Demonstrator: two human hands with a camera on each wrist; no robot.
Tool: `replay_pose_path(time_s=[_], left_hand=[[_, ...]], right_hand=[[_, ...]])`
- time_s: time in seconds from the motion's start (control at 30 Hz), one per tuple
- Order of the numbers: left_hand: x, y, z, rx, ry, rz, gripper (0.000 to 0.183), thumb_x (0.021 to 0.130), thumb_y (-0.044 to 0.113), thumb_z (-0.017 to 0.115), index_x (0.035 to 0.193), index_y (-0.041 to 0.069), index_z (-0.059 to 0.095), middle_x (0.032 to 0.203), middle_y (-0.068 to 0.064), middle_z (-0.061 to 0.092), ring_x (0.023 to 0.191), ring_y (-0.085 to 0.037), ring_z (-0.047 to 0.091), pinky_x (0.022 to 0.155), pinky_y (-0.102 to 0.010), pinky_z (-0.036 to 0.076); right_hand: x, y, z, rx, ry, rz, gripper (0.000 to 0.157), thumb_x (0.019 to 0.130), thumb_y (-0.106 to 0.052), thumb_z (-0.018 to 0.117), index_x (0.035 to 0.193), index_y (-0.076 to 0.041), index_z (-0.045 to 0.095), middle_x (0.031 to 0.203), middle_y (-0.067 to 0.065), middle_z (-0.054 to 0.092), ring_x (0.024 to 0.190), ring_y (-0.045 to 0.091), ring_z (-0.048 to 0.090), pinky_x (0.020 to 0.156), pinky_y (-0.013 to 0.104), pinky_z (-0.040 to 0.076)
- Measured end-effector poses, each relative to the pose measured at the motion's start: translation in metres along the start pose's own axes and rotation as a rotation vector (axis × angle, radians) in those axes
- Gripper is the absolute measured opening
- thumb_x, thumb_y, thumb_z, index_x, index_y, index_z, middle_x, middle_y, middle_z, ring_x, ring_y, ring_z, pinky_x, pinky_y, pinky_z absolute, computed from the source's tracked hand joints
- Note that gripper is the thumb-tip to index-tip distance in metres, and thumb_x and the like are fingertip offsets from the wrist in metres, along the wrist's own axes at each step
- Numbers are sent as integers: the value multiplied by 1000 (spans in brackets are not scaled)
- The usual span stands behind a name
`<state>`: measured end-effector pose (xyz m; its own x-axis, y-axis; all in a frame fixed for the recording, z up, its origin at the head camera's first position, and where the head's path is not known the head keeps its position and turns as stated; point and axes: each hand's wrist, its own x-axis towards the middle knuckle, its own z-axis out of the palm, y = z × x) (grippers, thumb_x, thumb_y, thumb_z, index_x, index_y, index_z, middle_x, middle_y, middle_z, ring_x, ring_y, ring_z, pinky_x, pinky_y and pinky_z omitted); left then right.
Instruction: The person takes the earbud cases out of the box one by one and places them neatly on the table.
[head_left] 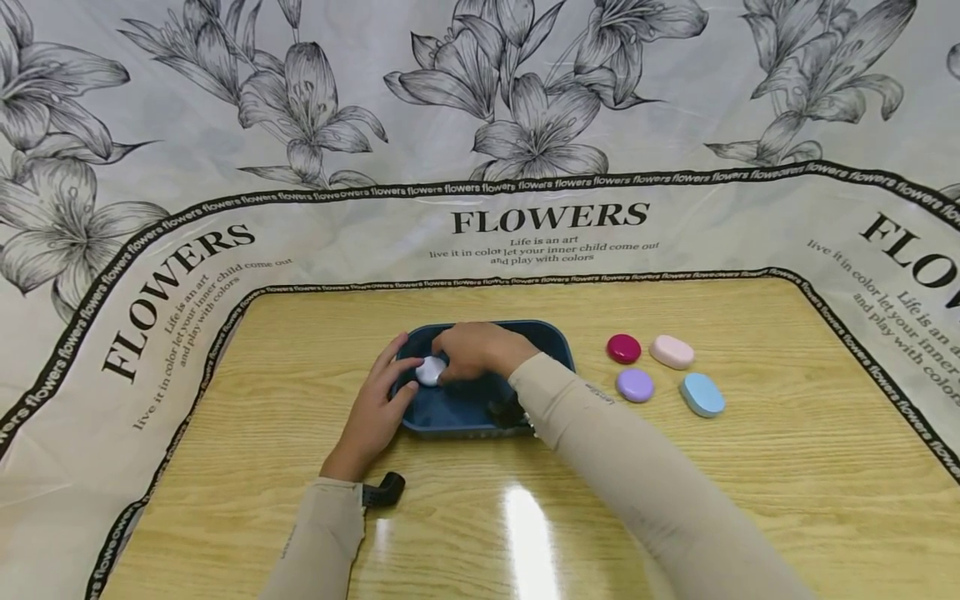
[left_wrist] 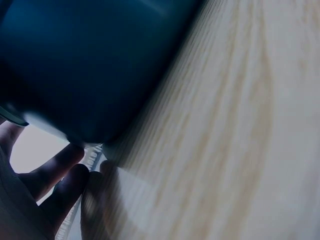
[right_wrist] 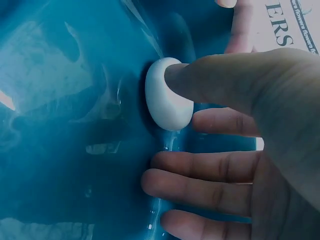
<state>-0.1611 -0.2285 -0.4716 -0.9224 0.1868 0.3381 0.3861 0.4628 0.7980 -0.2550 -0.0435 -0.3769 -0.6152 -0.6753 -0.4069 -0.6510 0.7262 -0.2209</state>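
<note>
A dark blue basin (head_left: 465,410) with a raised rim stands on the table. At its left end, inside, lies a smooth white oval piece (right_wrist: 172,107), shaped like a small soap bar. My right hand (head_left: 483,354) reaches in and pinches this piece, thumb pressed on its face and index finger at its far side. The other right fingers stretch low against the basin's inside. At the left rim is my left hand (head_left: 382,396), fingers spread, the index finger reaching over the edge close to the white piece. In the left wrist view, left fingertips (left_wrist: 75,150) meet the basin's outer wall.
Right of the basin lie a dark red round piece (head_left: 624,348), a pink oblong (head_left: 672,352), a purple round piece (head_left: 635,385) and a light blue oval (head_left: 702,395). A flower-printed sheet (head_left: 551,242) rises behind and beside the wood-grain table (head_left: 285,375).
</note>
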Motion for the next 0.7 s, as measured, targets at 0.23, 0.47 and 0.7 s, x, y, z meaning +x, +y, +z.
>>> replay_pose_path(time_s=[0.23,0.47,0.7], left_hand=[[0,-1,0,-5,0,3,33,102,8,55,134,8,62,164,-6,25,150,-23,20,113,-59,25],[-1,-1,0,-14,2,6,32,102,9,55,133,10,62,164,-4,26,150,-23,21,113,-58,25],[0,-1,0,-16,7,10,32,102,9,54,133,9,62,163,-7,26,150,-22,21,113,-58,25]], right_hand=[[5,-3,3,-2,29,7,50,95,-38,69,138,-14,60,125,4,65,103,19,62,90,37,48],[8,-5,4,-7,27,19,45,95,-37,68,134,-15,63,121,3,66,99,18,62,87,38,49],[9,-7,1,-32,16,31,46,95,-39,68,133,-14,63,121,4,66,101,20,62,88,40,49]])
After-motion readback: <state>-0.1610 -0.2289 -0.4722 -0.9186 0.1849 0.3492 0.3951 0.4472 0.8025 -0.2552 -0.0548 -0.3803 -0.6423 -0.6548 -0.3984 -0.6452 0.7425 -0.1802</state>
